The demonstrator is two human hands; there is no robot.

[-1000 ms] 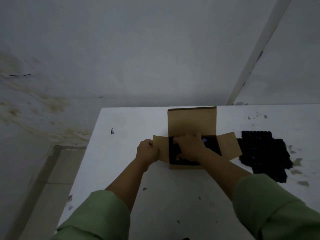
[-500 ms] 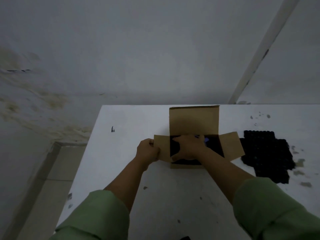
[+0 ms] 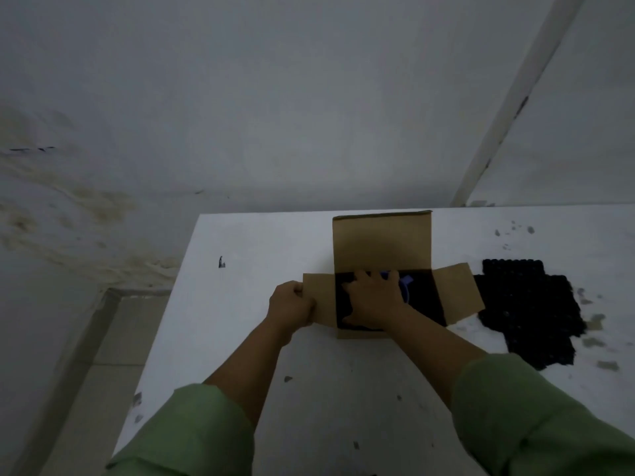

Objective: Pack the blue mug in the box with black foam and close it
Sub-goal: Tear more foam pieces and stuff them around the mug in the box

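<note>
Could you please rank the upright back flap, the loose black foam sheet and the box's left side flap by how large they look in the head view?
1. Loose black foam sheet and upright back flap: alike, so no ranking.
2. Left side flap, clearly smallest, partly covered by the left hand.
</note>
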